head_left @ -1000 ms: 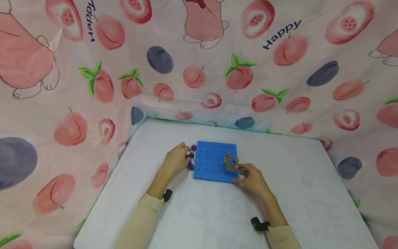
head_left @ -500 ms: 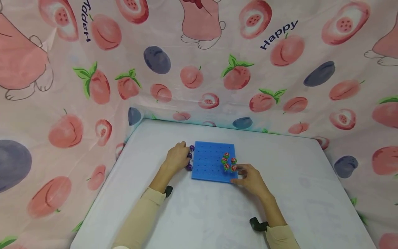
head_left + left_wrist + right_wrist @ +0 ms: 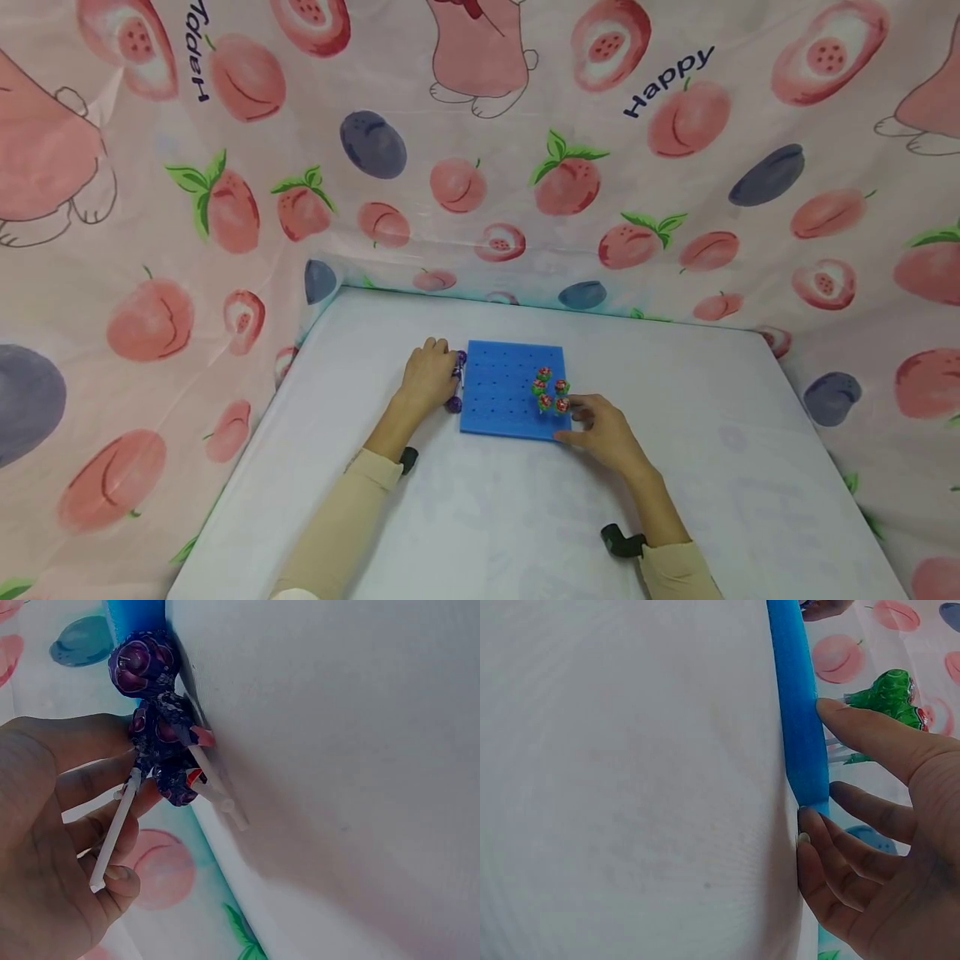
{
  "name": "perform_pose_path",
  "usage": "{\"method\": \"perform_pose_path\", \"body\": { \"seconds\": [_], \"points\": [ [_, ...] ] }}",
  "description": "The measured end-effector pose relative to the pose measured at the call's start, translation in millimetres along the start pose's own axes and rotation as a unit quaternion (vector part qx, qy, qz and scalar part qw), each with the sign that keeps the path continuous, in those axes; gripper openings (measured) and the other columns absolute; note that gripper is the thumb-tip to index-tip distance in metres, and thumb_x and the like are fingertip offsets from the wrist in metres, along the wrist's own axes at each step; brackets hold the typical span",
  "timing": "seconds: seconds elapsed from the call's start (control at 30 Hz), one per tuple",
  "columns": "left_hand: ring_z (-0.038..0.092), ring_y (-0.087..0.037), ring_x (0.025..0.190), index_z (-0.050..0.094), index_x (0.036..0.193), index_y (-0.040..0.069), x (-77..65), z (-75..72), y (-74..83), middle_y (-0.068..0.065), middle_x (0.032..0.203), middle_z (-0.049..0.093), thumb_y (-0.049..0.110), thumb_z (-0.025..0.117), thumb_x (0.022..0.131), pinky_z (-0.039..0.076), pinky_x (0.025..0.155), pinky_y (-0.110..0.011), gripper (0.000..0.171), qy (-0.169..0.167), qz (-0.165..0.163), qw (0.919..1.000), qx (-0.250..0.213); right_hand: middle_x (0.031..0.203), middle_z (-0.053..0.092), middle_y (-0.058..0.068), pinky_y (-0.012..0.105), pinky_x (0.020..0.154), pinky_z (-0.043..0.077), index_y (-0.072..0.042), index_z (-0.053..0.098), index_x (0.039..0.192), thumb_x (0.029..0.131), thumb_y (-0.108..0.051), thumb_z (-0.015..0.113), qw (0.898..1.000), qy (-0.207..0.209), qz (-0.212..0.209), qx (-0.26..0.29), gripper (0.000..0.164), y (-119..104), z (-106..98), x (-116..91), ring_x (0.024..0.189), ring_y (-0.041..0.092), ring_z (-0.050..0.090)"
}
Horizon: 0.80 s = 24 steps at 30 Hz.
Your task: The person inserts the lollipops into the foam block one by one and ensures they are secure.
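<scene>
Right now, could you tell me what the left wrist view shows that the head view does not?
Only the left wrist view shows the white sticks of the purple lollipops, one held in the left hand. Only the head view shows the red-and-green lollipops standing in the blue board, with the right hand at its near corner. Both show the purple lollipops beside the board on the white table.

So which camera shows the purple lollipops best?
The left wrist view: the purple lollipops fill the frame, wrappers and white sticks clear, in the left hand. The head view shows small purple dots; the right wrist view shows none clearly.
</scene>
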<state>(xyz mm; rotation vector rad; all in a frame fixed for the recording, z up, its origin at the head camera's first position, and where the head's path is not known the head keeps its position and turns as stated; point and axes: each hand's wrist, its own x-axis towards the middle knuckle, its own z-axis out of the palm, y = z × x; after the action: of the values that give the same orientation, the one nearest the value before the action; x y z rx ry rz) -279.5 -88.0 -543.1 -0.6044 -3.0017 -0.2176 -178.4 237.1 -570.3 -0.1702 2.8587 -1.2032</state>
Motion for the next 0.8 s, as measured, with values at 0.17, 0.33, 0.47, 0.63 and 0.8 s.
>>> {"method": "perform_pose_path", "body": {
  "seconds": [0.17, 0.33, 0.47, 0.63, 0.8],
  "points": [
    [0.058, -0.028, 0.106, 0.075, 0.121, 0.004, 4.4, 3.6, 1.1, -0.013, 0.112, 0.069, 0.023, 0.076, 0.095, 0.052, 0.086, -0.043, 0.032, -0.003, -0.003, 0.9999, 0.011, 0.13, 0.065, 0.011, 0.047, 0.092, 0.059, -0.005, 0.062, 0.14, 0.08, -0.028, 0.093, 1.0, -0.003, 0.002, -0.003, 0.072, 0.2, -0.2, -0.4, 0.11, 0.026, 0.067],
    [0.059, -0.027, 0.098, 0.076, 0.117, 0.003, 6.1, 6.2, 2.0, -0.013, 0.102, 0.072, 0.022, 0.075, 0.095, 0.053, 0.082, -0.043, 0.029, -0.006, 0.0, 0.9998, 0.017, 0.13, 0.065, 0.011, 0.047, 0.094, 0.058, -0.005, 0.062, 0.141, 0.08, -0.028, 0.093, 1.0, -0.005, 0.007, -0.001, 0.072, 0.6, 0.5, -0.8, 0.111, 0.026, 0.066],
    [0.061, -0.028, 0.095, 0.075, 0.115, 0.003, 6.7, 6.9, 3.9, -0.013, 0.099, 0.073, 0.021, 0.075, 0.095, 0.054, 0.082, -0.044, 0.027, -0.008, -0.001, 0.9999, 0.014, 0.13, 0.065, 0.011, 0.047, 0.093, 0.059, -0.006, 0.062, 0.142, 0.081, -0.028, 0.092, 1.0, -0.004, 0.008, -0.001, 0.072, 1.4, 0.7, -1.4, 0.111, 0.026, 0.066],
    [0.062, -0.03, 0.094, 0.075, 0.111, 0.003, 7.2, 7.9, 4.3, -0.014, 0.098, 0.073, 0.02, 0.074, 0.095, 0.055, 0.083, -0.046, 0.023, -0.008, -0.003, 0.9999, 0.008, 0.129, 0.065, 0.011, 0.047, 0.093, 0.059, -0.006, 0.062, 0.141, 0.08, -0.027, 0.093, 1.0, 0.0, 0.003, -0.004, 0.071, 1.9, 1.1, -1.2, 0.11, 0.026, 0.067],
    [0.063, -0.033, 0.093, 0.074, 0.108, 0.003, 6.4, 8.9, 3.6, -0.016, 0.098, 0.072, 0.018, 0.074, 0.094, 0.056, 0.083, -0.048, 0.021, 0.0, 0.0, 1.0, 0.005, 0.127, 0.066, 0.011, 0.047, 0.093, 0.059, -0.007, 0.063, 0.14, 0.08, -0.028, 0.093, 1.0, 0.002, 0.006, -0.01, 0.07, 1.2, 1.4, -0.8, 0.109, 0.025, 0.067]
  ]
}}
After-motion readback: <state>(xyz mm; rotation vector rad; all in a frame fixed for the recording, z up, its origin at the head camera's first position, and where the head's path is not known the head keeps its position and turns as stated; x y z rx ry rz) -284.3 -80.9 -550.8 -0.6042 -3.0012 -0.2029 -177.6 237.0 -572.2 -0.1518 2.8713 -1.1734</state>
